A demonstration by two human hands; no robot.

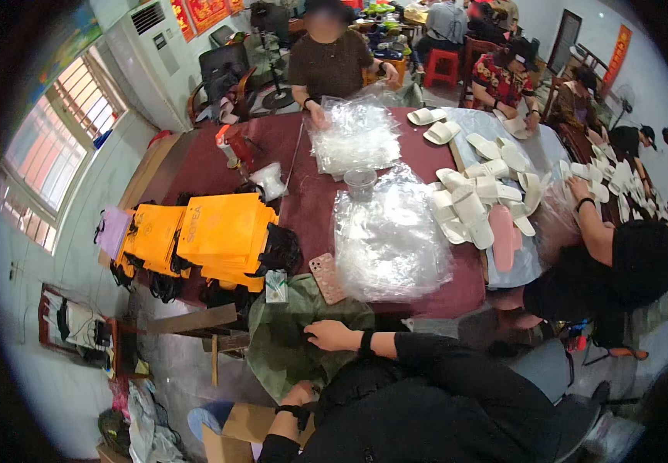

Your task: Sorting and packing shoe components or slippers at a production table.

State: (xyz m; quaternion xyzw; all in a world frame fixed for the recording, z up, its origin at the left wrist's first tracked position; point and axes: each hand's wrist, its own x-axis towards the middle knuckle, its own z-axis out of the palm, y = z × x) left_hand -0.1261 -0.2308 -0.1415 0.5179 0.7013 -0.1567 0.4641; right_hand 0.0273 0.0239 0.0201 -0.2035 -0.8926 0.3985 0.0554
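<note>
A dark green woven sack point(280, 328) hangs in loose folds over the near edge of the table. My right hand point(332, 336) is on its upper part, with the fingers closed on the fabric. Lower down, by the sack's bottom edge, is my left hand point(301, 393); its fingers are mostly hidden. An open cardboard box point(245, 423) stands just below that hand. Above the sack, on the tabletop, lie a phone in a pink patterned case point(327, 278) and a small clear packet point(276, 286).
Orange drawstring bags point(222, 231) are stacked left on the dark red table point(203, 162). Clear plastic bags point(388, 239) pile up mid-table. Cream slippers point(469, 204) and a pink pair point(505, 238) lie right. A person point(326, 62) stands opposite; another person's arm point(595, 224) reaches in right.
</note>
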